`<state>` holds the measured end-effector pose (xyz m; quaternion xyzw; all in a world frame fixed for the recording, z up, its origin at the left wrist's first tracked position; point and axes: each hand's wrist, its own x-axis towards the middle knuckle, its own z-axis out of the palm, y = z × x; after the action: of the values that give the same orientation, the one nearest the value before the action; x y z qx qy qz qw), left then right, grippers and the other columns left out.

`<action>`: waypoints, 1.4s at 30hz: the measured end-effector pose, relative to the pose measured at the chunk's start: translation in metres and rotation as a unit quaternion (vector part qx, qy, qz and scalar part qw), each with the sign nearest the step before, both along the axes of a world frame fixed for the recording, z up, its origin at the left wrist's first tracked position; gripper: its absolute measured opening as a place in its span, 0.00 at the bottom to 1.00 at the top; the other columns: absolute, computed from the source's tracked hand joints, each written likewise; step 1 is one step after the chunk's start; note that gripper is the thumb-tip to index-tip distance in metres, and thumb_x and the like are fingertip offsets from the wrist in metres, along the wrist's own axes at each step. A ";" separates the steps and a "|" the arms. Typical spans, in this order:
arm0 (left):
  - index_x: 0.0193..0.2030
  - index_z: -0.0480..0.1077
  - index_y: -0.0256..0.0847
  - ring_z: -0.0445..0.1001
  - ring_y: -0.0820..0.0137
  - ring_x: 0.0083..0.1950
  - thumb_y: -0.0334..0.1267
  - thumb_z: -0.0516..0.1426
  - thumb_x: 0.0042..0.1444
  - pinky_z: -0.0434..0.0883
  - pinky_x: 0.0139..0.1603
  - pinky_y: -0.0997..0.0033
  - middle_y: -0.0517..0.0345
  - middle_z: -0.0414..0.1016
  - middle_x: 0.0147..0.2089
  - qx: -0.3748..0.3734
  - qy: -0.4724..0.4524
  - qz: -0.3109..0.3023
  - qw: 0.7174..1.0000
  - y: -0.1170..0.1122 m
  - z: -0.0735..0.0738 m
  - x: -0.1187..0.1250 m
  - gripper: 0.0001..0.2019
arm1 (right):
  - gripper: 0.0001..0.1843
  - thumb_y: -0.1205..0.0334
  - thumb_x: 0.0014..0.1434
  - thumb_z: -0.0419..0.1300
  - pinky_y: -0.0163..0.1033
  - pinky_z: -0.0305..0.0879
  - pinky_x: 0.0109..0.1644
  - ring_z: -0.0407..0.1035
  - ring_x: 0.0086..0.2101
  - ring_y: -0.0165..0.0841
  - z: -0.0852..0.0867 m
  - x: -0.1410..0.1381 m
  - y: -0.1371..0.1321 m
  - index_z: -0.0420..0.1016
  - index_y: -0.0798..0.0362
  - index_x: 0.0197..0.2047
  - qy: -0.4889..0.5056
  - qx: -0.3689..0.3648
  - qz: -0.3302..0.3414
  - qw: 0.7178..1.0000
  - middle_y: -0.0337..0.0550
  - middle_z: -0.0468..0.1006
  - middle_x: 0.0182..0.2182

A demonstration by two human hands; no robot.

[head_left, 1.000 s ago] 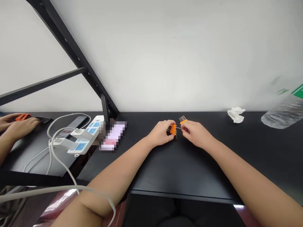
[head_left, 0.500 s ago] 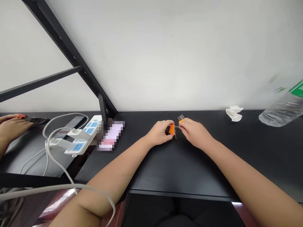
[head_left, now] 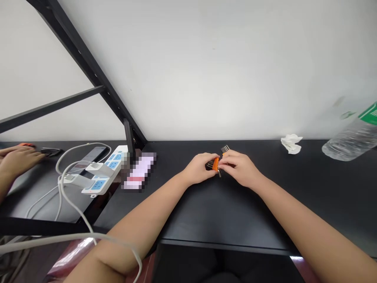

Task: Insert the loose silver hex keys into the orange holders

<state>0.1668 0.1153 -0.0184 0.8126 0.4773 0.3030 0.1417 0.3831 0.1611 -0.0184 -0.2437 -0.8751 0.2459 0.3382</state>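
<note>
My left hand (head_left: 200, 169) is closed around an orange hex key holder (head_left: 216, 164), thumb below and fingers above. Several dark L-shaped hex keys (head_left: 220, 173) stick out of it, their bent ends toward the right. Against the holder's right side, my right hand (head_left: 240, 168) pinches a small hex key, mostly hidden by the fingertips. Just behind the right fingers, a second orange holder with a row of thin metal keys (head_left: 225, 149) lies on the black table (head_left: 224, 212), partly covered by that hand.
A crumpled tissue (head_left: 291, 143) and a tilted clear bottle (head_left: 350, 141) are at the right. Leftward lie a blurred-out phone (head_left: 140, 171), a white power strip (head_left: 101, 184) with cables, and a black frame (head_left: 129, 135). Another person's hands (head_left: 22, 159) rest at far left.
My right hand has moved slightly left, bringing its fingertips up against the holder and closing the gap where a thin key showed. The other person's hands shifted a little.
</note>
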 end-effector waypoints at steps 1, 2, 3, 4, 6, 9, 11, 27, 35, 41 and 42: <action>0.56 0.73 0.44 0.78 0.64 0.53 0.34 0.65 0.53 0.74 0.57 0.63 0.56 0.80 0.54 0.005 -0.015 -0.007 1.000 0.000 0.000 0.000 0.23 | 0.09 0.60 0.67 0.60 0.38 0.67 0.41 0.70 0.35 0.31 -0.001 0.001 0.002 0.83 0.50 0.38 0.041 -0.073 0.015 0.996 0.43 0.77 0.38; 0.57 0.73 0.44 0.77 0.63 0.55 0.34 0.66 0.52 0.74 0.59 0.62 0.55 0.80 0.55 0.013 -0.024 -0.012 1.000 0.000 -0.001 0.000 0.23 | 0.09 0.56 0.65 0.63 0.39 0.67 0.41 0.70 0.34 0.30 -0.002 0.002 0.005 0.83 0.50 0.40 0.073 -0.147 0.023 0.986 0.43 0.77 0.40; 0.57 0.73 0.44 0.76 0.63 0.56 0.33 0.66 0.52 0.73 0.60 0.61 0.54 0.79 0.56 0.023 -0.030 -0.017 0.999 0.001 -0.002 -0.001 0.24 | 0.11 0.53 0.64 0.64 0.39 0.68 0.40 0.69 0.34 0.30 -0.003 0.003 0.007 0.83 0.50 0.41 0.097 -0.215 0.030 0.971 0.44 0.77 0.41; 0.57 0.73 0.44 0.76 0.63 0.57 0.33 0.66 0.52 0.73 0.61 0.60 0.54 0.79 0.55 0.033 -0.032 -0.020 0.999 0.001 -0.002 -0.001 0.24 | 0.13 0.50 0.62 0.66 0.39 0.68 0.40 0.69 0.35 0.30 -0.005 0.003 0.009 0.83 0.51 0.42 0.117 -0.271 0.038 0.955 0.44 0.77 0.43; 0.57 0.72 0.44 0.76 0.63 0.57 0.33 0.66 0.53 0.73 0.61 0.59 0.53 0.79 0.55 0.044 -0.033 -0.023 0.998 0.002 -0.003 -0.001 0.23 | 0.17 0.47 0.60 0.68 0.38 0.68 0.42 0.69 0.38 0.31 -0.007 0.003 0.010 0.81 0.52 0.44 0.158 -0.362 0.053 0.917 0.45 0.77 0.43; 0.59 0.71 0.44 0.75 0.62 0.58 0.35 0.66 0.55 0.72 0.62 0.57 0.52 0.78 0.55 0.056 -0.030 -0.024 0.998 0.001 -0.004 0.000 0.23 | 0.20 0.47 0.58 0.70 0.38 0.68 0.43 0.69 0.38 0.30 -0.008 0.000 0.007 0.73 0.52 0.42 0.208 -0.479 0.086 0.849 0.40 0.75 0.37; 0.60 0.70 0.45 0.73 0.61 0.61 0.35 0.65 0.57 0.70 0.65 0.54 0.51 0.78 0.57 0.072 -0.016 -0.030 0.997 -0.001 -0.003 0.002 0.24 | 0.22 0.46 0.57 0.71 0.38 0.68 0.41 0.68 0.35 0.29 -0.009 -0.002 0.005 0.68 0.53 0.38 0.202 -0.533 0.117 0.813 0.39 0.73 0.34; 0.59 0.69 0.45 0.77 0.64 0.52 0.35 0.63 0.58 0.72 0.61 0.58 0.54 0.79 0.54 0.068 -0.001 -0.004 0.998 -0.005 -0.003 0.003 0.22 | 0.17 0.48 0.65 0.61 0.39 0.68 0.40 0.70 0.31 0.30 -0.011 -0.008 0.006 0.76 0.54 0.34 0.095 -0.377 0.040 0.921 0.40 0.76 0.30; 0.61 0.66 0.45 0.74 0.63 0.57 0.29 0.59 0.58 0.75 0.57 0.59 0.51 0.75 0.56 0.045 -0.027 0.027 0.998 -0.002 -0.005 0.000 0.24 | 0.14 0.60 0.68 0.54 0.40 0.65 0.46 0.72 0.39 0.34 0.002 0.021 0.020 0.82 0.50 0.42 -0.135 0.031 -0.074 0.988 0.44 0.79 0.40; 0.59 0.67 0.44 0.74 0.62 0.56 0.24 0.58 0.53 0.74 0.59 0.59 0.52 0.75 0.54 0.038 -0.009 0.057 0.998 0.003 -0.005 -0.004 0.26 | 0.11 0.62 0.63 0.61 0.37 0.64 0.40 0.72 0.36 0.34 -0.014 0.044 0.048 0.84 0.48 0.45 -0.229 0.022 -0.153 0.961 0.45 0.76 0.39; 0.59 0.67 0.44 0.74 0.62 0.56 0.24 0.58 0.53 0.74 0.58 0.59 0.52 0.76 0.54 0.035 -0.007 0.057 0.998 0.003 -0.006 -0.004 0.26 | 0.11 0.63 0.63 0.61 0.37 0.64 0.40 0.72 0.36 0.33 -0.017 0.044 0.050 0.84 0.48 0.45 -0.241 0.025 -0.150 0.959 0.45 0.76 0.40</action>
<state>0.1626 0.1187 -0.0240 0.7865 0.5104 0.3332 0.0991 0.4271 0.2113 -0.0353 -0.4156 -0.8899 0.1048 0.1560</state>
